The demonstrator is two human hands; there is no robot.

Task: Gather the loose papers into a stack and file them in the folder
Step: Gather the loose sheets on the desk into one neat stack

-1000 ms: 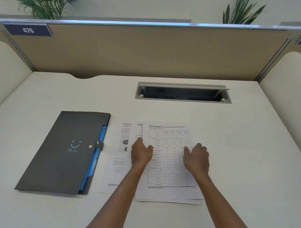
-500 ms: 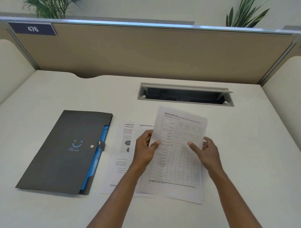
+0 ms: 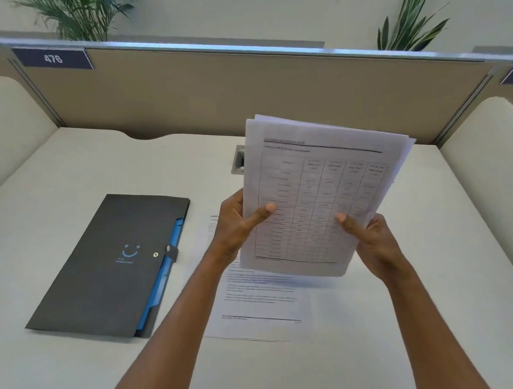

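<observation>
Beige partition (image 3: 194, 99) behind white desk (image 3: 420, 287)

Bright, even light; wide-angle edge distortion.

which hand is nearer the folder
Left. The left hand holds the stack's left edge, just right of the folder; the right hand grips the far edge.

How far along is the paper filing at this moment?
Partly gathered. Both hands, left and right, hold a bundle of sheets upright above the desk. At least one printed sheet lies uncollected beneath. The dark folder looks shut; nothing filed yet.
</observation>
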